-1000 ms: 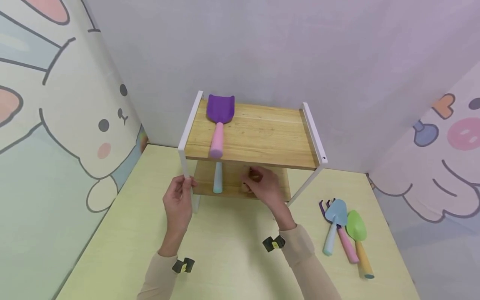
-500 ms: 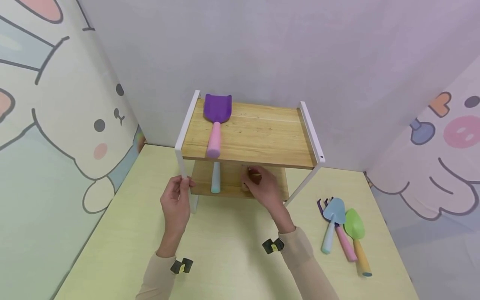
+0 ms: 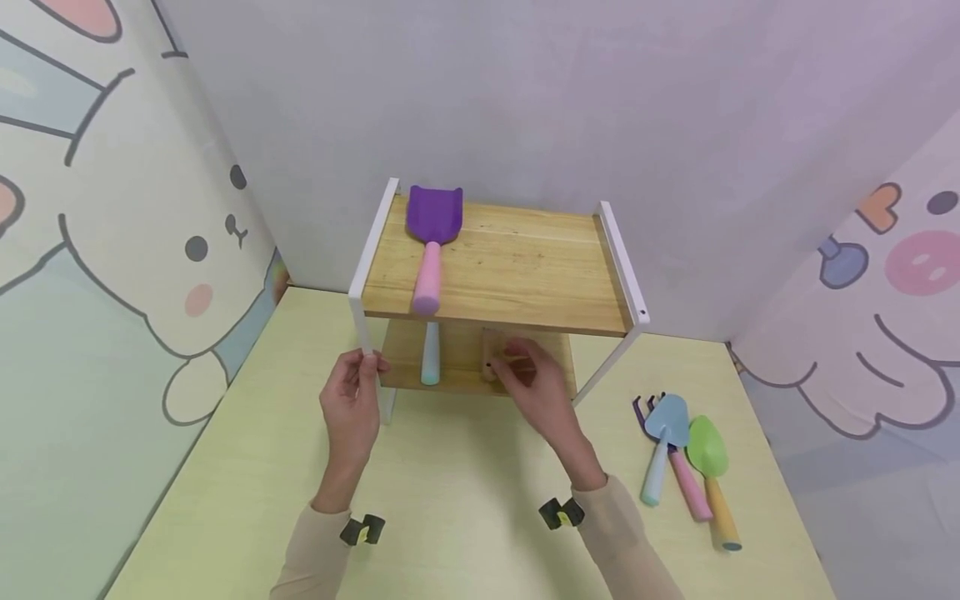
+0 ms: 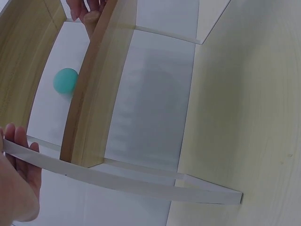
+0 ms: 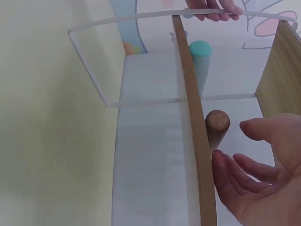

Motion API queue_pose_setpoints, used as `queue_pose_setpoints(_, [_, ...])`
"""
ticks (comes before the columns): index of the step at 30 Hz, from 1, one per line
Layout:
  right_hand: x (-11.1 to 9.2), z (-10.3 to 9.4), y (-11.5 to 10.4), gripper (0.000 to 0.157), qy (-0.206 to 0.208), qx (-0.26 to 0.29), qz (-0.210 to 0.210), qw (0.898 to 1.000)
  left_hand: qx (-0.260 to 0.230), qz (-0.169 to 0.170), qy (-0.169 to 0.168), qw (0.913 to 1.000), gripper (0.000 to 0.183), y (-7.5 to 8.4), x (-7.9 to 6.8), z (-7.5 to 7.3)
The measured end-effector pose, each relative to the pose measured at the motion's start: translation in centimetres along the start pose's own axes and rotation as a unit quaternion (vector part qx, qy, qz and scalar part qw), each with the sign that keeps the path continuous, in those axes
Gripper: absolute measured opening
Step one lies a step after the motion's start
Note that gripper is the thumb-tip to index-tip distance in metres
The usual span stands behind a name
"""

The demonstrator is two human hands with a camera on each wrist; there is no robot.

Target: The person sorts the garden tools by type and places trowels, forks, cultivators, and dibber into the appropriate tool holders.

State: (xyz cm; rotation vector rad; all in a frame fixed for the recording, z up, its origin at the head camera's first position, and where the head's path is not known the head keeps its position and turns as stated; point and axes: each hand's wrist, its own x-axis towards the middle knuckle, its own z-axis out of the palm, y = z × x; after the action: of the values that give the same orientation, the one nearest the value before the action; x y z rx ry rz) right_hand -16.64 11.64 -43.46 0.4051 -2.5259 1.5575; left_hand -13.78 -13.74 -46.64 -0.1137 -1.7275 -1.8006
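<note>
A two-tier wooden shelf (image 3: 525,258) with white metal side frames stands on the table. My left hand (image 3: 352,408) grips the front post (image 4: 117,182) of its left frame between thumb and fingers. On the lower tier lies a tool with a round brown handle (image 5: 217,122); its head is hidden. My right hand (image 3: 543,392) is just right of that handle, thumb and fingers spread, a gap showing between thumb and handle. Left of it on the same tier lies a tool with a pale blue, teal-ended handle (image 3: 430,358). A purple shovel (image 3: 433,217) with a pink handle lies on the upper tier.
On the table at the right lie a light blue trowel (image 3: 666,421), a hand rake with a pink handle (image 3: 688,483) beneath it, and a green trowel (image 3: 707,446) with an orange handle. Fabric walls with cartoon prints surround the table.
My right hand has loosened from the brown handle and drawn slightly right, its fingers opening. The handle stays on the lower tier. My left hand keeps its grip on the post.
</note>
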Motion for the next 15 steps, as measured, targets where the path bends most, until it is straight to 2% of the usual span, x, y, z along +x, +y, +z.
queue_pose_setpoints(5, [-0.8, -0.2, 0.4, 0.029, 0.007, 0.016, -0.020, 1.000, 0.004, 0.003, -0.003, 1.0000, 0.016, 0.0, 0.0, 0.0])
queue_pose_setpoints(15, [-2.5, 0.0, 0.4, 0.029, 0.037, 0.006, -0.085, 0.996, -0.001, 0.014, 0.000, 0.9999, 0.014, 0.2, -0.1, 0.0])
